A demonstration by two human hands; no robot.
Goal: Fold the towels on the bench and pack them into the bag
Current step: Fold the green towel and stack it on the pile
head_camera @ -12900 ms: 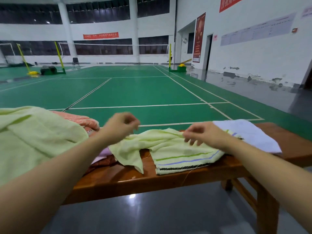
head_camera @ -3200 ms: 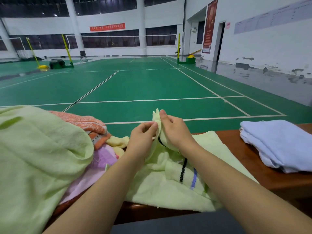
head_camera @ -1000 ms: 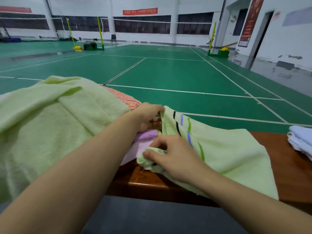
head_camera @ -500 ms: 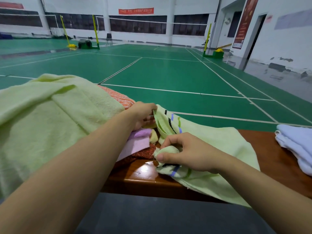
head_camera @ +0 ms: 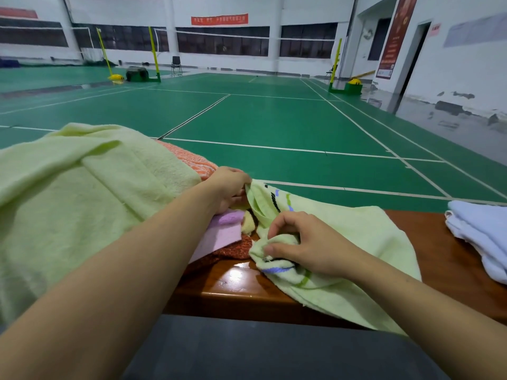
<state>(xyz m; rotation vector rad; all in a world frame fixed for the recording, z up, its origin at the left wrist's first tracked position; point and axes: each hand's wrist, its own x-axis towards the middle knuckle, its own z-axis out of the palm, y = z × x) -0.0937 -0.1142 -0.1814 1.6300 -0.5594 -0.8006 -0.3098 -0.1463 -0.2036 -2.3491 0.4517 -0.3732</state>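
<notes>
Head view is showing a brown wooden surface (head_camera: 444, 250) lying across the lower half of the frame, with a green court floor (head_camera: 274, 119) stretching behind it. At about 6 o'clock from the picture's centre, a pale green striped towel (head_camera: 365, 239) is lying spread on the surface, its near edge hanging over the front. The right hand (head_camera: 307, 245) is curling its fingers round a bunched near corner of this towel, thumb pressing on the cloth. The left hand (head_camera: 229, 187) is pinching the towel's far corner at about 11 o'clock from the right hand. Toward 9 o'clock, a large pale green towel (head_camera: 68, 209) is heaped over an orange towel (head_camera: 192, 161), with a lilac towel (head_camera: 222, 231) lying beneath the left wrist. At 3 o'clock, a folded light blue towel (head_camera: 482, 231) is resting on the surface, well apart from both hands.
</notes>
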